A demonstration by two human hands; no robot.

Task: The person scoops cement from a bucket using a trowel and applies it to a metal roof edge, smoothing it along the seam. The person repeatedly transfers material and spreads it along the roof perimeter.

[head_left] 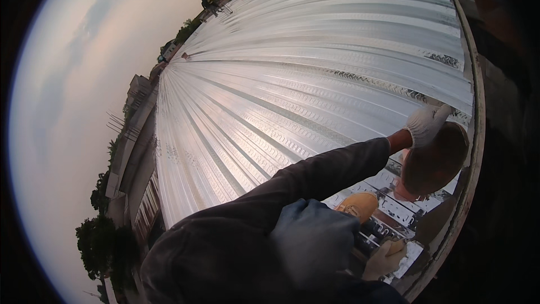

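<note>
My left arm, in a dark sleeve, reaches across to the right. My left hand (pixel 426 125), in a white knit glove, is closed beside the end of the corrugated metal decking (pixel 315 90); what it grips is hidden. Just below it, overlapping the glove, is a brown rounded thing (pixel 436 160) with a thin rim, perhaps a hat or a bowl. My right hand (pixel 383 262), in a pale glove, is low at the right near a strip of shiny embossed metal (pixel 413 253). Its fingers look curled; what they hold cannot be made out.
My bent knee in blue jeans (pixel 315 231) and a tan boot (pixel 360 205) are between my arms. A raised edge (pixel 478 118) bounds the decking on the right, with a dark drop beyond. A distant person (pixel 211 4) is at the far edge. Trees (pixel 98 242) stand left.
</note>
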